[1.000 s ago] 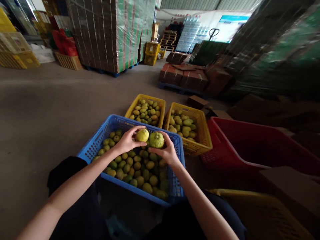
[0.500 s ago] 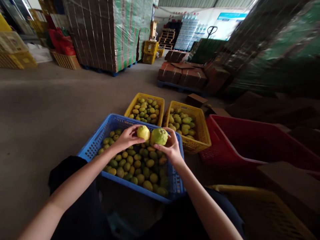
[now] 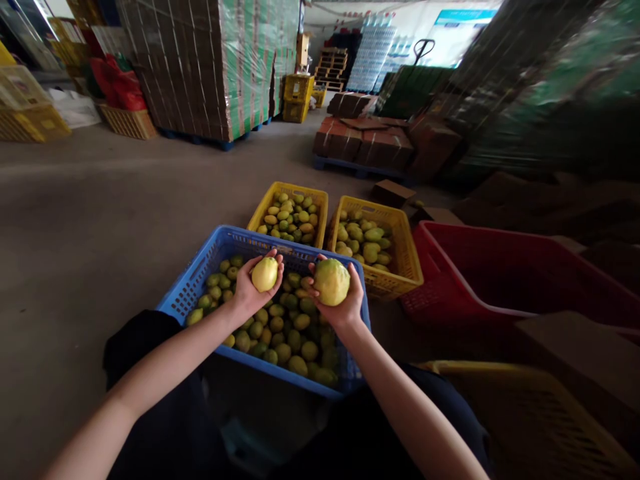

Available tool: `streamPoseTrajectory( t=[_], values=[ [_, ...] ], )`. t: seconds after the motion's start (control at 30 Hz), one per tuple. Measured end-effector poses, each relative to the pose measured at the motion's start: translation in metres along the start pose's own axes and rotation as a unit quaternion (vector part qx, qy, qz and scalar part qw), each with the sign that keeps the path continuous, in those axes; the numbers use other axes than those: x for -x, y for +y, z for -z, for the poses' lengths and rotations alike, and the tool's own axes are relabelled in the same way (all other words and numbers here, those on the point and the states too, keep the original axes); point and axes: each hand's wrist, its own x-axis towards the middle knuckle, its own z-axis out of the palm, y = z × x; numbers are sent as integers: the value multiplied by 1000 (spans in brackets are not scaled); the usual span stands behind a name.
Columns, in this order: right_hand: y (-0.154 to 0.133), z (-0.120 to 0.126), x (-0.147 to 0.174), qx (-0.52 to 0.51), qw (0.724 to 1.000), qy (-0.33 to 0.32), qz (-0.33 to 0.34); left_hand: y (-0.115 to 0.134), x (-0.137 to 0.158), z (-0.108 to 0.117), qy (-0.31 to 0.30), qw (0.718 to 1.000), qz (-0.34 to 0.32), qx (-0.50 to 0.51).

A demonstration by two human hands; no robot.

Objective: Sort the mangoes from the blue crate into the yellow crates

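Note:
A small yellow lemon (image 3: 265, 274) rests in the upturned palm of my left hand (image 3: 246, 288), the fingers curled around its side. My right hand (image 3: 349, 309) cups a much larger, bumpy lemon (image 3: 331, 282), green on top and yellow below. Both hands are held apart over a blue plastic crate (image 3: 192, 275). Inside that crate lie many green and yellow lemons (image 3: 280, 333), partly hidden by my forearms and hands.
Beyond the blue crate stand two yellow crates (image 3: 324, 212) of similar fruit. A red bin (image 3: 450, 283) is on the right, with another yellow crate (image 3: 505, 373) near my right knee. Farther off are wrapped pallet stacks (image 3: 190, 73) and flattened cardboard (image 3: 360, 141).
My hands have moved apart, and both have turned palm up under their lemons. The big lemon now shows more of its yellow side.

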Motion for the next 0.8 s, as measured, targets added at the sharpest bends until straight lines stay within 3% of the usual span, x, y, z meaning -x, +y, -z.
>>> streamPoseTrajectory(
  t=[0.13, 0.33, 0.53, 0.63, 0.7, 0.73, 0.77, 0.8],
  values=[
    [1, 3, -3, -40, 999, 34, -14, -1, -6, 3, 29, 998, -18, 49],
    [1, 4, -4, -92, 995, 14, -43, 3, -11, 2, 46, 993, -12, 106],
    [-9, 5, -5, -127, 989, 69, -18, 57, -8, -10, 3, 992, -55, 115],
    [-15, 7, -7, -155, 979, 133, -3, 73, -16, 2, -2, 997, -66, 26],
    [-16, 11, -10, -174, 971, 165, -6, 60, -22, 19, 43, 992, -48, -113],
    [-17, 12, -11, -180, 968, 178, -7, 47, -24, 30, 83, 974, -29, -209],
    [-17, 13, -12, -182, 965, 188, -9, 30, -24, 42, 110, 938, 4, -329],
    [-18, 14, -12, -181, 963, 198, -10, 11, -23, 55, 118, 919, 26, -376]
  ],
)
